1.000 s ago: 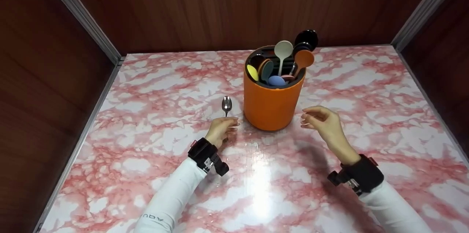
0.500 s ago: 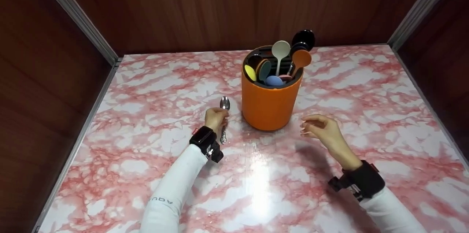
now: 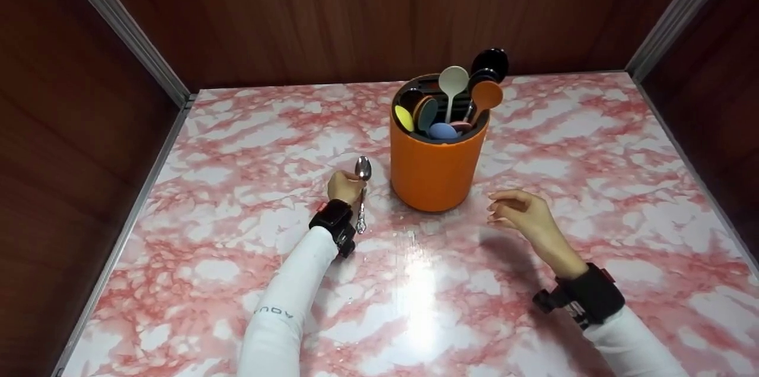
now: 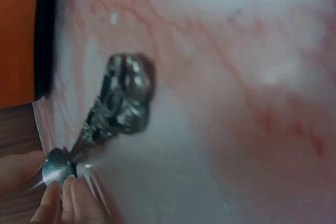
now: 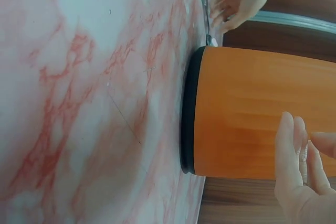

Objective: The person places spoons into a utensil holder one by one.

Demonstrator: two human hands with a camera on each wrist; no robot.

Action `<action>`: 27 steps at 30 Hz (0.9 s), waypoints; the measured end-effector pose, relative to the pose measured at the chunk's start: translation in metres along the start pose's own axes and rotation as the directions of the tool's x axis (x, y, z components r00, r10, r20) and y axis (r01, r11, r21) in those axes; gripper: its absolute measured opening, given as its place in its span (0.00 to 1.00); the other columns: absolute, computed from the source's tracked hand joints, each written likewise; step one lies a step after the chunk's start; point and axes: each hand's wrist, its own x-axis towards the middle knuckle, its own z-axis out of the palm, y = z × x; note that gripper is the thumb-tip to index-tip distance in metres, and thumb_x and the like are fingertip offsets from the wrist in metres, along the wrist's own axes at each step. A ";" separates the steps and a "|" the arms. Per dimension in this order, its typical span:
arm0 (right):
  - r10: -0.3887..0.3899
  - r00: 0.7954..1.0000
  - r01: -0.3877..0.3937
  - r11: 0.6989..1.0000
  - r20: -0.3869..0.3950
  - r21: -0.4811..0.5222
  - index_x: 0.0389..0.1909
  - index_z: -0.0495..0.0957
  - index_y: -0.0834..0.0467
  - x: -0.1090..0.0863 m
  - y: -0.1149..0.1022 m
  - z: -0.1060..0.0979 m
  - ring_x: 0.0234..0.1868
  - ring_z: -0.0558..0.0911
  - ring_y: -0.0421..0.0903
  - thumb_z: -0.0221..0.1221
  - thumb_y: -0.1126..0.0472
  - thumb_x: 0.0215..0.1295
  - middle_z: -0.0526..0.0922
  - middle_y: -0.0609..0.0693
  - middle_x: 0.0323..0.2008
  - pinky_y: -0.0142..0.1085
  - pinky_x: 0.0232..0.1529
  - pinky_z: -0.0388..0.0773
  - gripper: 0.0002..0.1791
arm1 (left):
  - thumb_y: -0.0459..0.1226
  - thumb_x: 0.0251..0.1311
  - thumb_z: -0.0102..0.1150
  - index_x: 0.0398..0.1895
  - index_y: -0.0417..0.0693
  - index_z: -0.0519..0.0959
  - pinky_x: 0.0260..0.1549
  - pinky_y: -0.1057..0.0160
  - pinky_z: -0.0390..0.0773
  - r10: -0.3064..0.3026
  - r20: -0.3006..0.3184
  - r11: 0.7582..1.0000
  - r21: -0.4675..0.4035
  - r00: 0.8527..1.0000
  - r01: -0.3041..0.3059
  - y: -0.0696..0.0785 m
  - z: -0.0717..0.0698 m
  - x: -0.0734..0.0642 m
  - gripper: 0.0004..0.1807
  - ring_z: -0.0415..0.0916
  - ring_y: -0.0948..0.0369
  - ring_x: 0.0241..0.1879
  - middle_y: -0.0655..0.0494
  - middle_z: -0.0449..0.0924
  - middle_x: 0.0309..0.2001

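Note:
A metal spoon (image 3: 363,169) with an ornate handle (image 4: 126,95) lies on the table to the left of an orange utensil holder (image 3: 436,178). My left hand (image 3: 345,187) is at the spoon's neck, just below the bowl. In the left wrist view, its thumb and fingers stand on either side of the spoon's bowl (image 4: 56,167). The right wrist view shows the left hand (image 5: 241,1) with loosely bent, parted fingers right beside the spoon. My right hand (image 3: 525,211) hovers to the right of the holder, fingers loosely bent, holding nothing.
Upright in the holder stand several utensils, including a cream spoon (image 3: 453,80), an orange spoon (image 3: 487,95), a blue one (image 3: 443,131) and a black one (image 3: 491,63). Dark wood panels (image 3: 356,15) enclose the marbled table (image 3: 237,157) at the back and sides.
My left hand has moved forward along the spoon, from its handle to its neck, uncovering the handle's end. The spoon stays in place on the table. The right hand has barely moved.

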 end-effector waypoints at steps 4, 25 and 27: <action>0.003 1.000 -0.003 1.000 0.018 0.008 0.51 0.72 0.77 -0.002 0.001 -0.002 0.33 0.83 0.44 0.55 0.73 0.67 0.81 0.52 0.33 0.37 0.42 0.84 0.15 | 0.41 0.33 0.70 0.17 0.49 0.83 0.23 0.61 0.76 0.021 0.033 0.993 0.115 0.999 -0.025 -0.030 0.020 0.023 0.07 0.77 0.56 0.26 0.55 0.82 0.23; 0.012 0.998 -0.016 0.997 0.055 0.076 0.50 0.72 0.76 -0.005 0.005 -0.002 0.34 0.83 0.45 0.54 0.73 0.68 0.81 0.55 0.34 0.38 0.43 0.84 0.13 | 0.42 0.22 0.74 0.15 0.49 0.82 0.25 0.61 0.80 -0.074 0.083 0.978 0.201 0.994 0.056 -0.083 0.057 0.076 0.12 0.78 0.58 0.20 0.58 0.78 0.14; 0.016 0.998 -0.021 0.997 0.059 0.078 0.50 0.72 0.76 -0.004 0.005 -0.001 0.34 0.83 0.45 0.53 0.73 0.68 0.81 0.55 0.34 0.38 0.42 0.84 0.13 | 0.39 0.24 0.72 0.15 0.47 0.81 0.21 0.64 0.79 -0.087 0.092 0.982 0.177 0.992 0.070 -0.061 0.040 0.058 0.10 0.77 0.60 0.17 0.58 0.77 0.12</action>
